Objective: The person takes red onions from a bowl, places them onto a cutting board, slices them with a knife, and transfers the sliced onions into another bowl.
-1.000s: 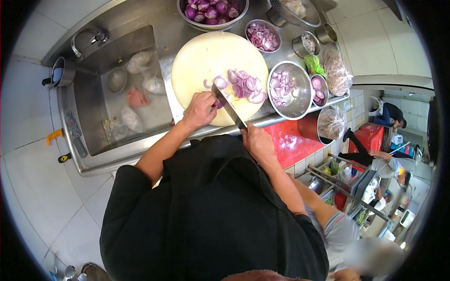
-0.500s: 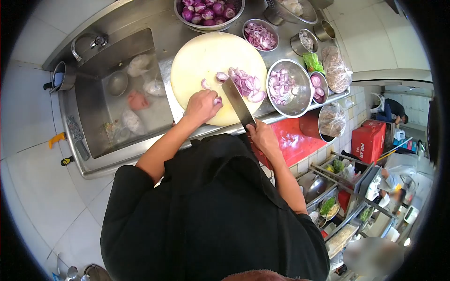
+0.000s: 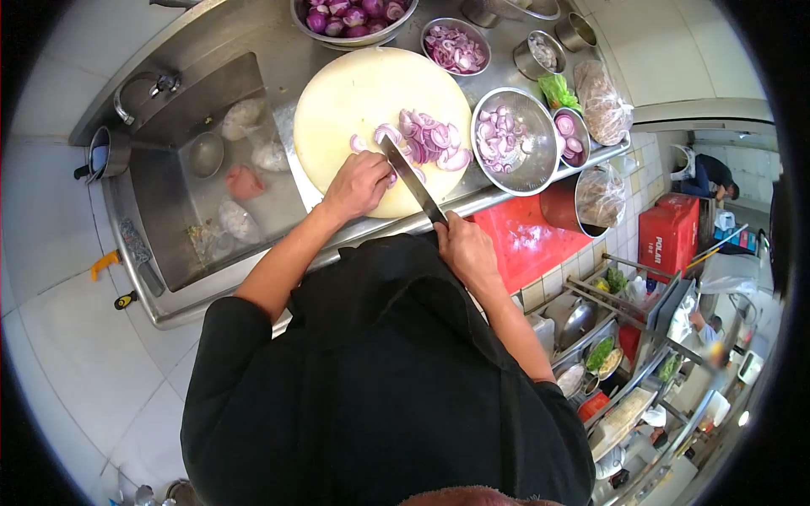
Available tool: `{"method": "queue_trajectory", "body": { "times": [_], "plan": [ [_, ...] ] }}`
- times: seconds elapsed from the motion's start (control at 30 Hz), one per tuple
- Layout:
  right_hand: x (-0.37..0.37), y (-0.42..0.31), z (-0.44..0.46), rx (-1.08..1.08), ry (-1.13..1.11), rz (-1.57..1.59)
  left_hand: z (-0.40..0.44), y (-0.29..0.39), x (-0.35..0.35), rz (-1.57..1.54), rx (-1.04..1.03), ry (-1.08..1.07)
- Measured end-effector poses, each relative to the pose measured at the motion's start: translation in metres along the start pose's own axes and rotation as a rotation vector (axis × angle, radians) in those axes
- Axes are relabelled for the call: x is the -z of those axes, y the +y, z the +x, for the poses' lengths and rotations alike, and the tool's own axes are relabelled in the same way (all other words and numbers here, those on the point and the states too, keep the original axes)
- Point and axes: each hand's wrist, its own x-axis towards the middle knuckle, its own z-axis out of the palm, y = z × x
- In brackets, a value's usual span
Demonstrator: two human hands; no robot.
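Note:
My left hand (image 3: 359, 183) is closed on a piece of onion (image 3: 390, 180) at the lower part of a round pale cutting board (image 3: 346, 97). The fingers of my right hand (image 3: 466, 246) wrap round the handle of a cleaver (image 3: 412, 181). Its blade slants up and left across the board, with the tip beside my left fingers. Sliced purple onion (image 3: 434, 142) lies in a pile just right of the blade, and a few slices lie near the tip. A perforated metal bowl (image 3: 537, 173) with onion slices stands right of the board.
A sink (image 3: 160, 223) with plastic bags is at the left. Beyond the board stand a bowl of whole onions (image 3: 354, 40) and a bowl of sliced onion (image 3: 456, 46). A red bucket (image 3: 558, 205) holds a bag. At the far right, a person (image 3: 717, 175) bends over.
The cleaver has swung left, back against my left fingers, after standing apart from them. The view has shifted slightly. A person in grey who was near my right arm is out of sight.

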Motion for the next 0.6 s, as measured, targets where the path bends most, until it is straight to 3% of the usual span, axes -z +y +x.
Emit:
{"method": "queue_trajectory", "body": {
  "times": [0.13,0.23,0.6],
  "plan": [
    [-0.018,0.0,0.01,0.035,-0.009,-0.044,0.001,0.001,0.0,0.032,0.011,-0.057],
    [-0.003,-0.003,0.004,0.058,0.038,-0.001,-0.001,0.002,-0.006,0.0,-0.02,0.086],
    [-0.011,-0.001,0.008,0.016,-0.02,-0.001,-0.008,0.0,-0.01,-0.045,0.022,0.079]
  ]
}}
